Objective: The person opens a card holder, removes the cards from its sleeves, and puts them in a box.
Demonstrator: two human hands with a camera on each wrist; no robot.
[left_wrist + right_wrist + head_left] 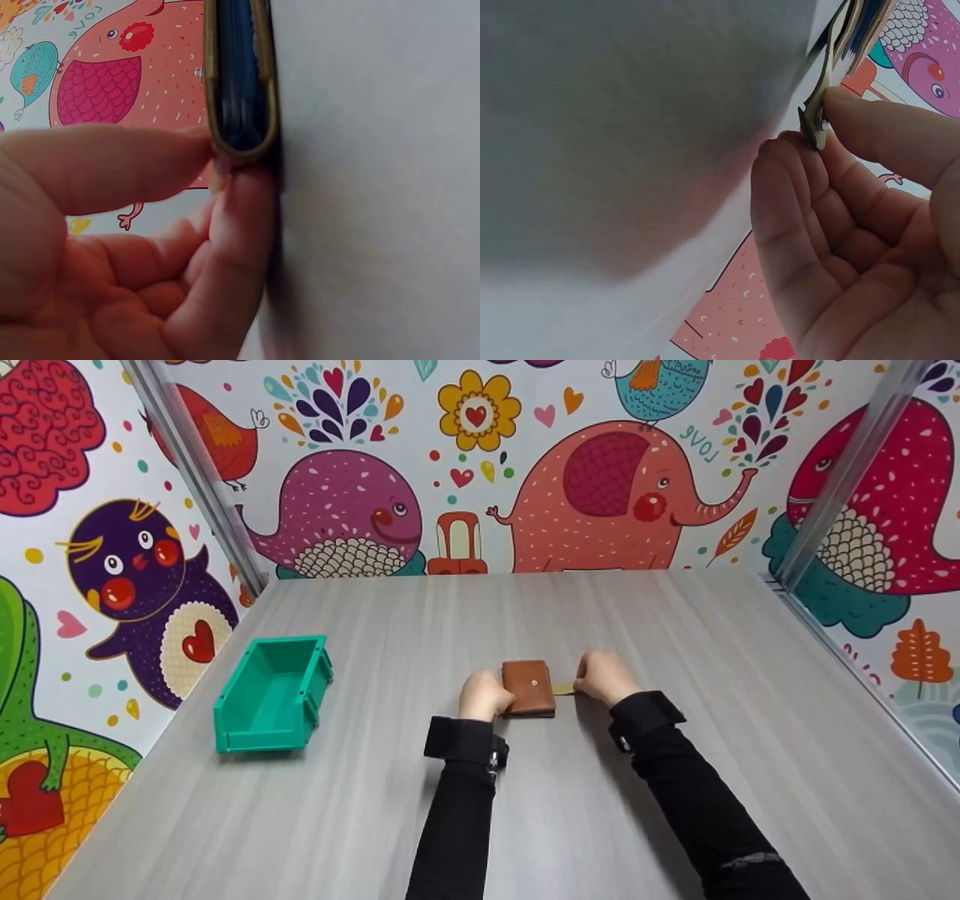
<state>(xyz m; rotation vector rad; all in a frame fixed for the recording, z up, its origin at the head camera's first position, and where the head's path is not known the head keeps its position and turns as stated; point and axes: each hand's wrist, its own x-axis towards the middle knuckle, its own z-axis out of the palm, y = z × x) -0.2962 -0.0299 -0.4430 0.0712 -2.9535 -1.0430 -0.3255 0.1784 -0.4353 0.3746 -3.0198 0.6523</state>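
Note:
A brown leather wallet [525,688] lies on the table between the two hands, a small round snap showing on its upper face. From its right side sticks out a tan strap [562,689]. My left hand [484,695] pinches the wallet's folded left edge; the left wrist view shows thumb and index finger at the rounded spine [244,155], dark layers inside the fold. With thumb and curled fingers, my right hand [606,678] pinches the end of the strap, which in the right wrist view bends away from the wallet and carries a metal snap.
To the left on the table stands a green plastic bin [266,739], its lower front facing me. The pale wood-grain table [390,810] meets walls printed with cartoon animals at the back and sides. Metal posts [199,472] stand at the corners.

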